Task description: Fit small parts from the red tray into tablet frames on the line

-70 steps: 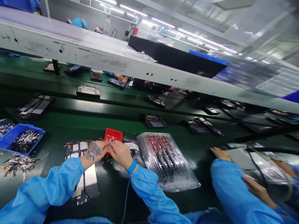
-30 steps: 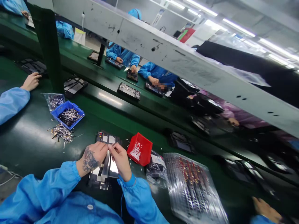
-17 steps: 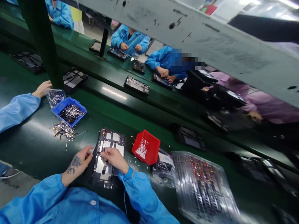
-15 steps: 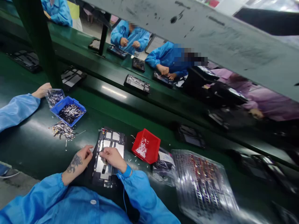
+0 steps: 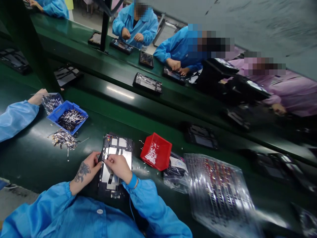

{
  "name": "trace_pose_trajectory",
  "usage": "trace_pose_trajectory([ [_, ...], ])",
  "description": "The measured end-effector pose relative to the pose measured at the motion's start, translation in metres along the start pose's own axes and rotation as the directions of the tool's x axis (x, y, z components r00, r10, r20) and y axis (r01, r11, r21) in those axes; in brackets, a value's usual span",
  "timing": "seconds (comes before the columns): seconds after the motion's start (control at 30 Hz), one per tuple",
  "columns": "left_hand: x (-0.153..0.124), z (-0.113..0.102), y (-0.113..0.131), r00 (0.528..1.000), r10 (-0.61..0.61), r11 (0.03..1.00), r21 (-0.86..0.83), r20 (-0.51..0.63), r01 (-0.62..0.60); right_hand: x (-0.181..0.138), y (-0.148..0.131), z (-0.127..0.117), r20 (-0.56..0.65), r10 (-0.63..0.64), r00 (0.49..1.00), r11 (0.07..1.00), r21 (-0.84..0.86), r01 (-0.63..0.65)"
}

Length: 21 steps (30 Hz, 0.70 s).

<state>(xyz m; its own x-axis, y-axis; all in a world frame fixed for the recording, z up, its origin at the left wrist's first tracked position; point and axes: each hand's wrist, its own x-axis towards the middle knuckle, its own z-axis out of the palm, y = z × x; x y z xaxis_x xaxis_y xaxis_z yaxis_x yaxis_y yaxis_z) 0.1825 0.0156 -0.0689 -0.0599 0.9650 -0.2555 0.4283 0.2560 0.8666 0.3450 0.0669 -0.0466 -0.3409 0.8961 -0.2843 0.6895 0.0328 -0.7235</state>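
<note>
An opened tablet (image 5: 127,157) with silver panels and black strips lies on the green bench in front of me. My left hand (image 5: 86,170) is at its left edge, thumb stretched toward the edge and fingers slightly bent apart from it, with nothing visible in them. Over the tablet's left part, my right hand (image 5: 120,167) has thumb and forefinger pinched together close to the left thumb. Whatever sits in that pinch is too small to make out. A thin dark cable runs along the tablet just above the right fingertips.
Left stand a blue bin (image 5: 80,124) of small cables and a loose cable pile (image 5: 64,139). A red bin (image 5: 163,155) with white bits, a plastic bag (image 5: 176,178) and clear trays (image 5: 220,191) lie right. A co-worker's hand (image 5: 38,97) is far left; others work across the line.
My left hand has moved right, its thumb now at the tablet's edge near my right fingertips. The right hand stays pinched over the tablet. The view has shifted slightly.
</note>
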Motion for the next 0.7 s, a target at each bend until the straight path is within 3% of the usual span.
trace_pose_trajectory([
  [0.17,0.005,0.005,0.003,0.998,-0.065,0.998,0.007,-0.023,0.065,-0.003,-0.003,0.0,-0.04,-0.073,0.997,0.996,0.041,0.075],
  [0.27,0.005,0.007,0.003,0.998,-0.062,0.998,-0.001,-0.031,0.062,-0.001,-0.002,0.005,-0.066,-0.149,0.987,0.96,0.229,0.16],
  [0.37,0.004,0.008,0.002,0.998,-0.051,0.999,-0.005,-0.033,0.05,0.002,0.004,0.009,-0.067,-0.108,0.992,0.926,0.356,0.125],
  [0.47,0.001,0.007,0.001,1.0,0.004,1.0,0.002,-0.019,-0.004,0.004,0.007,0.004,-0.083,-0.074,0.994,0.948,0.302,0.096],
  [0.7,-0.003,0.003,-0.001,0.982,0.177,0.983,0.044,0.063,-0.18,0.009,0.002,-0.013,-0.135,-0.151,0.979,0.985,0.058,0.16],
])
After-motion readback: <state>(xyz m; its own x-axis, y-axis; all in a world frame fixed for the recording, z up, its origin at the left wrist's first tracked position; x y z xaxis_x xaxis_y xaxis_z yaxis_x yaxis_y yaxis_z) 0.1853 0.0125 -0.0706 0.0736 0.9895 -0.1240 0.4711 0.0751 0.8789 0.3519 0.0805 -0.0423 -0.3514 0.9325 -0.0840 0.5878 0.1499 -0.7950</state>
